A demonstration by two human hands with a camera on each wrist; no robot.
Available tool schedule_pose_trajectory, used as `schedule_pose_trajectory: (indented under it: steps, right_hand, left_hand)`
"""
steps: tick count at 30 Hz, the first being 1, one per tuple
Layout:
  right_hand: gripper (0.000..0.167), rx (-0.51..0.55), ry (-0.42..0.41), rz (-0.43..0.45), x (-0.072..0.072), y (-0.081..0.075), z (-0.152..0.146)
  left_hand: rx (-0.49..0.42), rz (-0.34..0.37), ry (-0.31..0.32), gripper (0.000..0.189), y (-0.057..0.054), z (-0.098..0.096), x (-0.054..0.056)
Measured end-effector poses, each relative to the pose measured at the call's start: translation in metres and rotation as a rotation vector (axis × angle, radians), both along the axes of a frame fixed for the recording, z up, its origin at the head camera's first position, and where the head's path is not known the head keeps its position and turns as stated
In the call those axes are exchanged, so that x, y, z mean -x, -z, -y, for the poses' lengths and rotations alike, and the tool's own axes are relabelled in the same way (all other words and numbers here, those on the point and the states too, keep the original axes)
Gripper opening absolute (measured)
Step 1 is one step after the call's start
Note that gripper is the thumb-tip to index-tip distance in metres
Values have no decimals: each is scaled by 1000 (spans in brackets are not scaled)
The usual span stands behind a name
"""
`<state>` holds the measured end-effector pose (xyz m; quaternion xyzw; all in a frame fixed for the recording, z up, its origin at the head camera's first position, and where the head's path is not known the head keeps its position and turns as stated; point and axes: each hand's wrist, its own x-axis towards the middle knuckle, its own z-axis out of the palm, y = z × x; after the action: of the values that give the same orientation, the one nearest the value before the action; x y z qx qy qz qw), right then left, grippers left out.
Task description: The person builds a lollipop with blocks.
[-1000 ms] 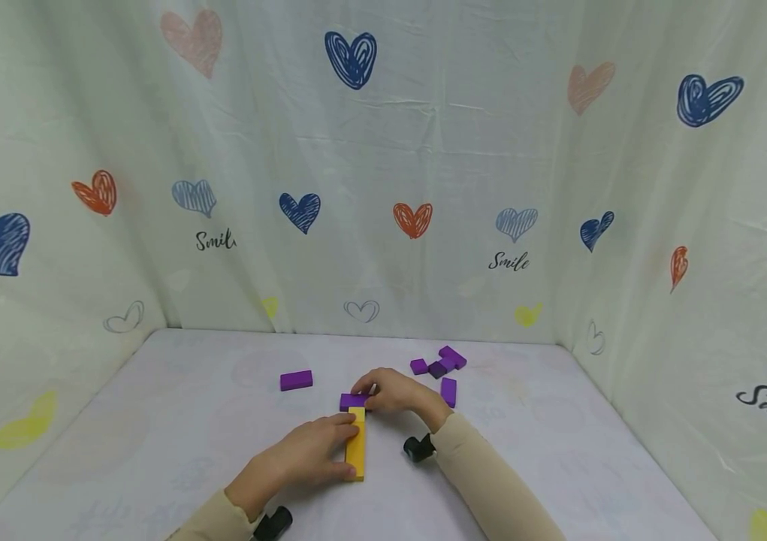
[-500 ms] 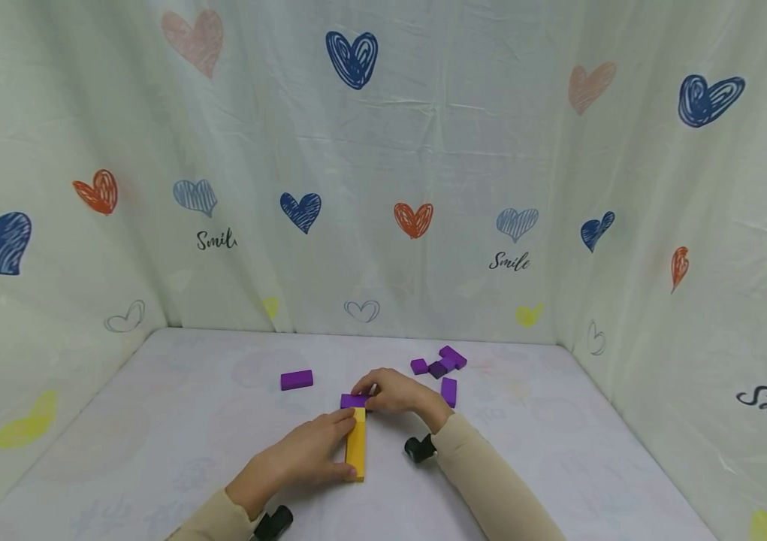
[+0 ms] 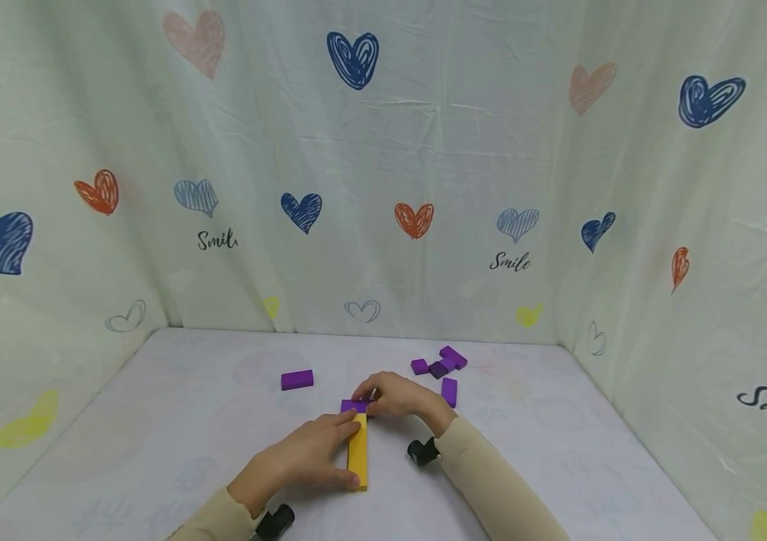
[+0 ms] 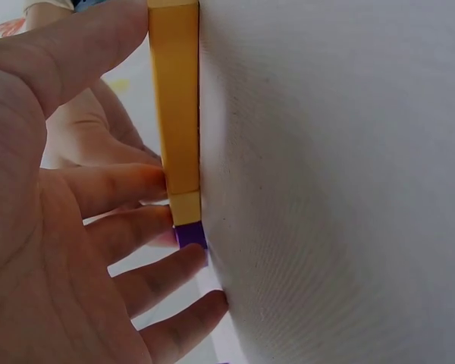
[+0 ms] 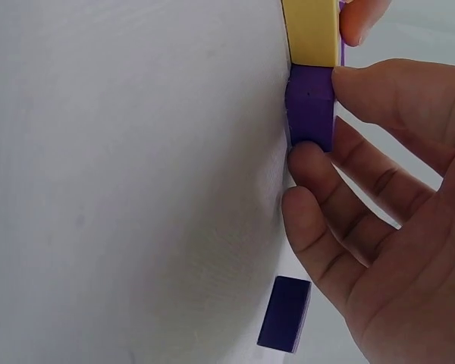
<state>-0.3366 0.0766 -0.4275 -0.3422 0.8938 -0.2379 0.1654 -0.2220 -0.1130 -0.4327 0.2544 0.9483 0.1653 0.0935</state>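
A long yellow block point(image 3: 358, 458) lies lengthwise in front of me, with a short, lighter yellow piece point(image 4: 185, 207) at its far end. Across that end sits a purple block point(image 5: 311, 110), right up against the yellow. My left hand point(image 3: 305, 453) holds the yellow block from the left, thumb by its near end and fingertips along its far part. In the left wrist view the two lower fingers reach past the purple. My right hand point(image 3: 400, 394) pinches the purple block's right part between thumb and fingers, hiding that part in the head view.
Another purple block point(image 3: 297, 380) lies at the back left. Several purple pieces point(image 3: 438, 369) cluster at the back right, one purple block point(image 3: 449, 391) just in front of them. A heart-printed curtain point(image 3: 451, 285) encloses the white table point(image 3: 173, 421).
The yellow and purple blocks have slid slightly toward me, together with the right hand. The left hand keeps its hold and has barely shifted. The other purple pieces lie as before.
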Motion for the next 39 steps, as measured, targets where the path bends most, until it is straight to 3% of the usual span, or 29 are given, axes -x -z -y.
schedule_pose_trajectory:
  steps: [9, 13, 20, 27, 39]
  right_hand:
    - [29, 1, -13, 2, -1, -2, -4]
    - [29, 27, 32, 2, 1, -7, -10]
    - [29, 14, 109, -101, 13, -13, -32]
    - [33, -47, 159, -150, 23, -6, -52]
    - [27, -40, 152, -162, 28, 4, -55]
  left_hand:
    - [-9, 25, -17, 88, 2, -1, 1]
    - [-11, 33, -20, 88, 3, 0, 1]
    - [-5, 48, -30, 86, 0, 0, 0]
    - [10, 56, -39, 87, 1, -1, 1]
    - [4, 46, -31, 86, 0, 1, -1]
